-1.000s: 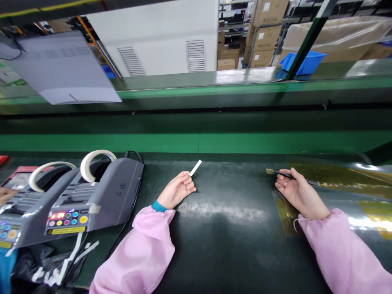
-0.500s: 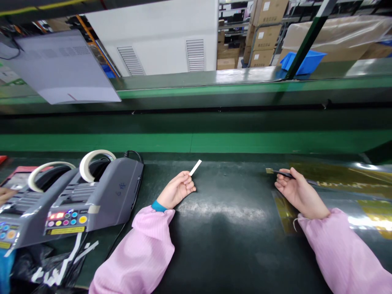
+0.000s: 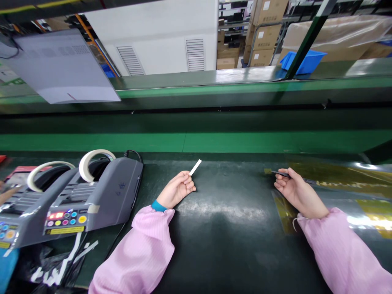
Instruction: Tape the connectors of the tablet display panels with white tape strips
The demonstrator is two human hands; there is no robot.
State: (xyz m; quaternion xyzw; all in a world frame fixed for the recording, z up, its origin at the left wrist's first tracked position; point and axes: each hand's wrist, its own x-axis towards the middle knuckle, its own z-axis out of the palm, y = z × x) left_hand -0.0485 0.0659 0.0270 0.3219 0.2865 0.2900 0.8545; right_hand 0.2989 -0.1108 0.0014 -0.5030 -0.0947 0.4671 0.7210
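My left hand (image 3: pixel 177 190) pinches one end of a short cream-white strip of tape (image 3: pixel 195 167), which points up and to the right. My right hand (image 3: pixel 298 194) is closed around dark tweezers (image 3: pixel 281 174) pointing left. A small yellowish film piece (image 3: pixel 267 171) is at the tweezers' tip; whether the tips grip it is too small to tell. Beneath and beside the right hand lie transparent sheets with amber film (image 3: pixel 343 176) on the dark tabletop (image 3: pixel 223 245).
Two grey tape dispensers (image 3: pixel 122 192) with cream tape rolls (image 3: pixel 86 167) stand at left. Tape scraps (image 3: pixel 64 265) lie on black plastic before them. A co-worker's hand (image 3: pixel 6 195) shows at the left edge. A green belt (image 3: pixel 214 143) runs along the back.
The tweezers' tip and the film piece have shifted slightly left. The seam on the green belt has moved left. My left hand and its tape strip stay nearly still.
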